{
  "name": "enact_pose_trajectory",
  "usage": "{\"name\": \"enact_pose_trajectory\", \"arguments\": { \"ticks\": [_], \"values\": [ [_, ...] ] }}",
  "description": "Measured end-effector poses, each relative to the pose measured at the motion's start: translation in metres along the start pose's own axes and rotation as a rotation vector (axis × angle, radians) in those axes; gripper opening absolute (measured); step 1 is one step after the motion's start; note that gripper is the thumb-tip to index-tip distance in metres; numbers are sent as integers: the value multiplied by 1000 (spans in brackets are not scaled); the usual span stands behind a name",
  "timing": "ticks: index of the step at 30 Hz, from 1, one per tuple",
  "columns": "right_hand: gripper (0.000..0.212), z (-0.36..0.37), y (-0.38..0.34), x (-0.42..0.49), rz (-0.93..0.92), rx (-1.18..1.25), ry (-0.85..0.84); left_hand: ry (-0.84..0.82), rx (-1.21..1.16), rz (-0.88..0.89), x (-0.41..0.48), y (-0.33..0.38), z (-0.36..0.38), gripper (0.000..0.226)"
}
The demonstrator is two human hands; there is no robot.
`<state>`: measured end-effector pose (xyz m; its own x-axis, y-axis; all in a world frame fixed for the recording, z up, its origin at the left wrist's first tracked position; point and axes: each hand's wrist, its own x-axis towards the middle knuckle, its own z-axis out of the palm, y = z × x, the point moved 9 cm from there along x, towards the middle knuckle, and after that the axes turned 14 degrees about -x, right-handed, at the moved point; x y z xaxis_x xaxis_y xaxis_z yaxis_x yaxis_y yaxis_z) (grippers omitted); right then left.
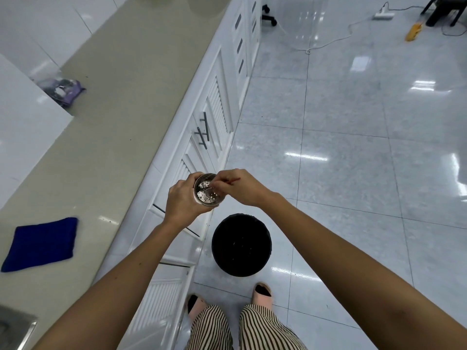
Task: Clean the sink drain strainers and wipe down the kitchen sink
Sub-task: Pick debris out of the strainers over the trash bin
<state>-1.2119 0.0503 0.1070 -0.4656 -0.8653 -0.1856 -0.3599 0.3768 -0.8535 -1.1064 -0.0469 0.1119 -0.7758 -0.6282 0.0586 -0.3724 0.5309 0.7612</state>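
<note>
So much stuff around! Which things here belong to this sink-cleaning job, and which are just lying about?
Job: strainer, gripped by the left hand, with the right hand picking at it; black bin on the floor; blue cloth on the counter; sink corner.
Lying about: purple packet on the counter; power strip and yellow brush on the floor.

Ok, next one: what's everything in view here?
strainer: one, silver, held over the floor beside the cabinets
thin stick: one, reddish, poking into the strainer
bin: one, black, on the floor below the strainer
cloth: one, dark blue, on the counter, left
packet: one, purple, on the counter, far left
sink: one, steel, corner at bottom left
power strip: one, white, far floor, corded
slippers: two, pink, worn, bottom centre
left-hand grip: one, round the strainer
right-hand grip: one, pinching the stick
</note>
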Motion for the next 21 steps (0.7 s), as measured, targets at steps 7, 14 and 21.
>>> {"name": "enact_pose_trajectory", "arguments": {
  "ticks": [7,14,21],
  "values": [
    [17,0,-3,-3,-1,-42,29,-4,20,11,1,5,-3,78],
    [18,-4,0,-9,16,-294,-35,55,214,142,0,17,0,81],
    [23,-4,-2,-17,-4,160,101,124,-30,-78,-1,8,-5,82]
  ]
}}
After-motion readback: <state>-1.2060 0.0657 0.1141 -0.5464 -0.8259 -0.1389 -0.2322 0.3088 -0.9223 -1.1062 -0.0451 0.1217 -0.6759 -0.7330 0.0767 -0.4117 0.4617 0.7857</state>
